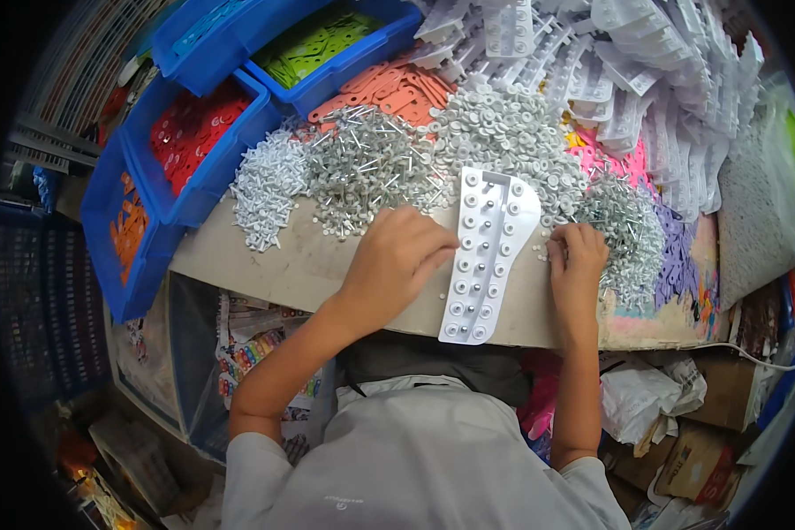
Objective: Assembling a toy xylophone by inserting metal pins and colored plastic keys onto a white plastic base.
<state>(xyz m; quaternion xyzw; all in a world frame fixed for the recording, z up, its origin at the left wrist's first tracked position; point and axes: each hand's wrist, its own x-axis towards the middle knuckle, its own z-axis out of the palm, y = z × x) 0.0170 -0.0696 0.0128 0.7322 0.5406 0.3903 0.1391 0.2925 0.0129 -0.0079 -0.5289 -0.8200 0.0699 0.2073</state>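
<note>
A white plastic base [518, 218], long with one rounded, wider end, lies near the table's front edge. Two rows of round grey washers sit along it, with several metal pins standing in the channel between them. My left hand [400, 258] is at the base's left side, its thumb and fingers pinched together by the edge. Whatever is in that pinch is hidden. To the right of the base, my right hand [579, 261] rests with curled fingertips close together. I cannot make out what they hold, if anything. Grey washers [512, 132] are heaped just beyond the base.
Metal pins [362, 163] and small white screw-like pieces [265, 181] lie heaped at left, more pins [627, 230] at right. Blue bins [172, 208] hold red, orange and green pieces. Many white plastic bases [654, 53] are stacked at the back right, near purple pieces [674, 247].
</note>
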